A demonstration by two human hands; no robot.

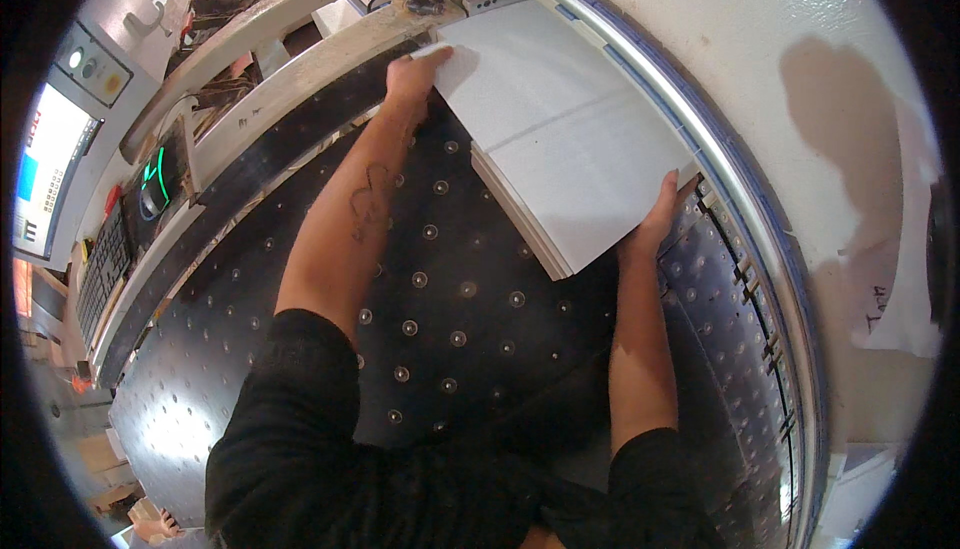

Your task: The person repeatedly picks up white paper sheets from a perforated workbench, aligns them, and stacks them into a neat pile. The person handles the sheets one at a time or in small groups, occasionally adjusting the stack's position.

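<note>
A thick stack of white paper sheets lies on the black table at the far middle, its layered side edge facing me. A faint line runs across the top sheet. My left hand holds the far left corner, thumb over the top and the other fingers partly hidden. At the near right corner, my right hand grips the stack, thumb up along the side and fingers mostly out of sight beneath or behind it. Both arms are stretched out over the table.
The black table is dotted with small round metal fittings. A curved metal rail borders it on the right, beside a pale machine surface. At the left stand a lit screen, a keyboard and a mouse with green lights.
</note>
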